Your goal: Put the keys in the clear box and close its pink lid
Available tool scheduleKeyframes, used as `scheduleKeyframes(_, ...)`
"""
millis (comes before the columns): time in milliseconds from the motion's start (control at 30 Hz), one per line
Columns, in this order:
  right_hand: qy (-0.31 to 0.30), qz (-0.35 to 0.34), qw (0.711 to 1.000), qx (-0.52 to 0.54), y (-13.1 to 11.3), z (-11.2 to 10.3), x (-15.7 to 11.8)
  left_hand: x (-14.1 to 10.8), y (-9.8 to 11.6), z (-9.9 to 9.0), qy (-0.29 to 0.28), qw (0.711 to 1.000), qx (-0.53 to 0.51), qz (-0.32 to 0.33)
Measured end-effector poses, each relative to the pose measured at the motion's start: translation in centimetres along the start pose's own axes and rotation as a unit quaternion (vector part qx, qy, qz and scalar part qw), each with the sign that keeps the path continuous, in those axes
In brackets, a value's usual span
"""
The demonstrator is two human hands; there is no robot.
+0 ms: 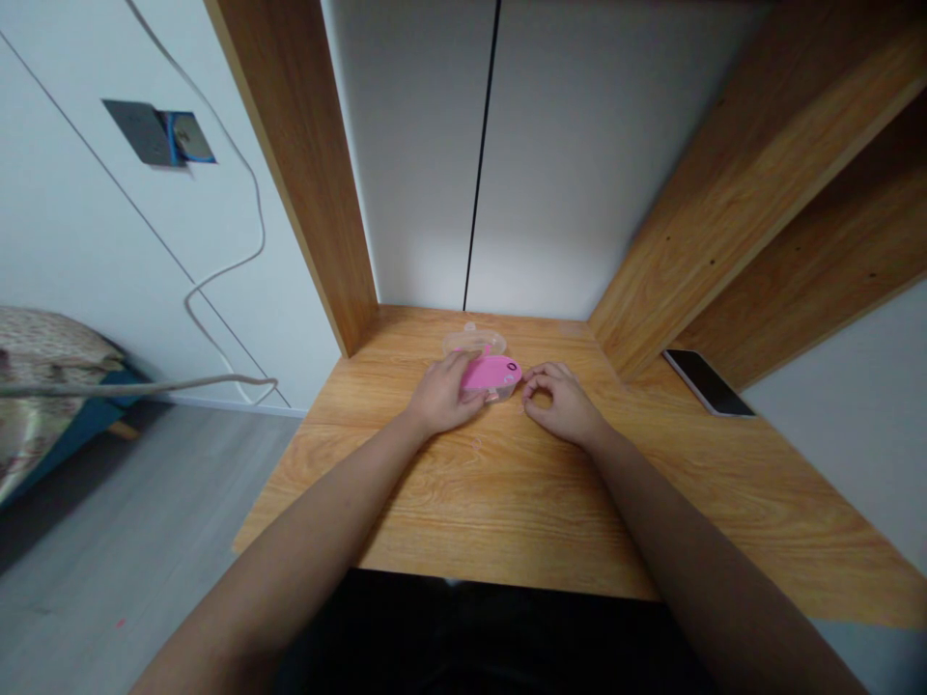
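On the wooden desk, my left hand (447, 394) grips the left end of a flat pink oval piece (491, 373) with a small dark ring at its right end. Beneath the piece is a clear plastic case (501, 394), its clear lid (474, 341) lying open behind it. Just right of the case is my right hand (560, 402), with thumb and index finger curled together in a ring; whatever they may pinch is too small to make out. A thin pale strand (476, 446) lies on the wood in front of the case.
A phone (708, 383) lies at the right by a wooden upright (688, 241). Another wooden panel (304, 164) stands at the left. A white cable (259, 208) hangs past an open wall socket (189, 136). A bed corner (43, 386) shows far left.
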State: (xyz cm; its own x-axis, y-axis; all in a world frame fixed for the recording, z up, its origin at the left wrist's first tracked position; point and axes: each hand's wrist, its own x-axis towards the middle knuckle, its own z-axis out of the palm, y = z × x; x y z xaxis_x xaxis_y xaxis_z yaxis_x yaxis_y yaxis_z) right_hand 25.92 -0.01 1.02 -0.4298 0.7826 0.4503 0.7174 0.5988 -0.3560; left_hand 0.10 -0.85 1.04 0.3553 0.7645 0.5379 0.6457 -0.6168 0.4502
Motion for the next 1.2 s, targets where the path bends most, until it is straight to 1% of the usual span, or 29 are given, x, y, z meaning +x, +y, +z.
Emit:
scheduleKeyframes(133,0.065,-0.01,0.998,0.016,-0.9,-0.7,0.3,0.0,0.2,-0.1,-0.001,1.0,-0.002,-0.001)
scheduleKeyframes(200,0.075,-0.011,0.997,0.017,-1.2,-0.9,0.3,0.0,0.3,-0.2,0.001,1.0,-0.005,0.003)
scheduleKeyframes(267,0.055,-0.011,0.998,0.006,-1.2,-0.9,0.3,0.1,0.3,-0.1,0.001,1.0,-0.006,0.004)
scheduleKeyframes(467,-0.045,0.018,0.998,-0.032,-0.1,0.2,-0.2,0.0,0.1,-0.1,0.0,1.0,0.003,-0.003)
scheduleKeyframes(567,-0.07,0.02,0.997,-0.027,0.0,0.6,-0.3,-0.1,0.1,0.0,0.001,1.0,0.003,-0.002)
scheduleKeyframes(767,-0.078,0.0,0.997,-0.012,-0.4,0.8,-0.2,0.0,-0.1,0.2,0.002,1.0,0.003,-0.003)
scheduleKeyframes(900,-0.058,-0.035,0.998,0.001,-0.6,0.2,0.0,0.0,-0.1,0.2,-0.002,1.0,-0.004,-0.003)
scheduleKeyframes(1033,-0.033,-0.075,0.995,0.054,-1.5,-0.5,0.0,0.0,-0.1,0.0,-0.004,1.0,0.0,-0.001)
scheduleKeyframes(1100,-0.039,-0.086,0.991,0.091,-2.2,-0.6,-0.2,0.1,0.0,0.0,-0.002,1.0,-0.005,0.004)
scheduleKeyframes(1200,-0.068,-0.118,0.982,0.128,-3.1,-0.3,-0.3,0.1,0.1,-0.2,0.002,1.0,-0.017,0.01)
